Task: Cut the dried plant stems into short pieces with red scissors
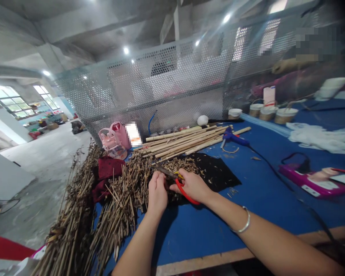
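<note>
Scissors [169, 173]: red handle, some yellow near the pivot, dark grey blades. Stalks [119, 207]: dull brown to tan, streaky. Counter [189, 234]: plain blue, pale wood edge. Mat [220, 172]: black, flecked with tan. Sticks [186, 142]: pale straw. Glue gun [234, 138]: dark blue; its cord [271, 165], black. Power strip [300, 178]: magenta, white sockets. Bag [120, 134]: pink. Cloth [110, 166]: deep maroon. Mesh [149, 84]: grey, regular dotted holes. Pots [286, 115]: two-tone, white over brown. Gloves-like heap [324, 138]: white. Ball [202, 120]: white. Bangle [248, 220]: silver. Floor [57, 168]: mottled grey.
</note>
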The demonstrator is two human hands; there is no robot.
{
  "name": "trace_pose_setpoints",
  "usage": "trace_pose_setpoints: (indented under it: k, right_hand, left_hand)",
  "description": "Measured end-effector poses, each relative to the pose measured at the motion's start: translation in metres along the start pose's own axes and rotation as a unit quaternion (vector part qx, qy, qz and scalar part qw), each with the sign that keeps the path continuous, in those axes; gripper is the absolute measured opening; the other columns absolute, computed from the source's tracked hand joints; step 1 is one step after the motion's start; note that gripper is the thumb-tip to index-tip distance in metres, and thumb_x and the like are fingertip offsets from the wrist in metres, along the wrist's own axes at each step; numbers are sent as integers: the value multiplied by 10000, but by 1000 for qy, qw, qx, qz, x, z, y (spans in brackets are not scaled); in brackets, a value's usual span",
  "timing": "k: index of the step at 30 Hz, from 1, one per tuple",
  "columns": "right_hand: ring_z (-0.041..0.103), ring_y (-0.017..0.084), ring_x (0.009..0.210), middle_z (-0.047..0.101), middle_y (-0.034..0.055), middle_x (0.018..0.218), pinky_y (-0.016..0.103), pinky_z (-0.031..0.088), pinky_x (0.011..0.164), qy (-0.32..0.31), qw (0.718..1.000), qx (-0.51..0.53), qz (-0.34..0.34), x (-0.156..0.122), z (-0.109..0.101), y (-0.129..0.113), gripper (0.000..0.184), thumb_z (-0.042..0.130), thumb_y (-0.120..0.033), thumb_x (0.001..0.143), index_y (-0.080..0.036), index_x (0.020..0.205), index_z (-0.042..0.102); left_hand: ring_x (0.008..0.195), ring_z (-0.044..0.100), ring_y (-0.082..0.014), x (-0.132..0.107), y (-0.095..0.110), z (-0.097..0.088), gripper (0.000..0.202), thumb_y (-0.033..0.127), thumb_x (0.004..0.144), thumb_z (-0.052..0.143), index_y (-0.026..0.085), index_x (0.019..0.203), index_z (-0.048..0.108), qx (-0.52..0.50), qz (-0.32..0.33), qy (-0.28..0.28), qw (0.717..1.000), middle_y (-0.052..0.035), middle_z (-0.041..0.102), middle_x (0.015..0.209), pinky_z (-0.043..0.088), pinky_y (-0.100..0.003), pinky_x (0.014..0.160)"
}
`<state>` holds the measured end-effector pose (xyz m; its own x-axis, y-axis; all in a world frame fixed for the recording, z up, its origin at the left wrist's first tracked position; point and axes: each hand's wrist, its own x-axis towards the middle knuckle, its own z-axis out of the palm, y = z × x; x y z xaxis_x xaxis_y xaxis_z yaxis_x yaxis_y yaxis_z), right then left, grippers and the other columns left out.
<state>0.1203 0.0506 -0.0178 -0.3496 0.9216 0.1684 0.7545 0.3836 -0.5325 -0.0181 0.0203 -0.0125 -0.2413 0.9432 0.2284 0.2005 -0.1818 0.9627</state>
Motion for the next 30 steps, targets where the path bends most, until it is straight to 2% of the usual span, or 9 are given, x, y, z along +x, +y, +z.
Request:
trace_pose_setpoints:
  k: [6,12,19,25,30]
  right_hand:
    - [572,179,760,586,40,841,248,375,622,16,998,37,-50,-3,-2,-1,393,659,-457,650,-199,862,453]
    - [543,170,772,561,42,863,274,389,676,48,994,63,-76,-2,-1,2,367,645,-413,674,-193,890,447]
    - [515,169,713,551,38,817,266,369,615,64,992,31,-107,-2,-2,2,356,639,-424,671,-191,861,448]
    - [511,176,722,550,43,811,270,369,624,76,990,1,-115,-1,-4,2,376,626,-476,668,-192,836,446]
    - [534,162,653,569,20,737,236,327,554,55,997,-6,-61,-3,-4,3,370,608,-506,679,-204,830,456]
  left_hand:
    - [573,457,-107,0,4,-2,233,294,847,387,151,740,535,63,14,11,998,8,526,629,347,-203,536]
    - [715,539,-130,-3,5,-3,271,287,866,381,143,779,594,154,91,-13,984,-36,612,758,391,-229,673]
    - [742,551,-135,-4,6,-4,250,241,866,389,142,795,607,195,131,6,972,-52,625,789,402,-236,695]
    - [710,548,-132,-3,6,-6,251,210,867,384,154,741,594,243,184,10,952,-45,604,740,403,-232,677]
    - [741,543,-143,-1,6,-8,247,189,865,382,168,708,572,292,220,1,931,-47,593,743,394,-240,688]
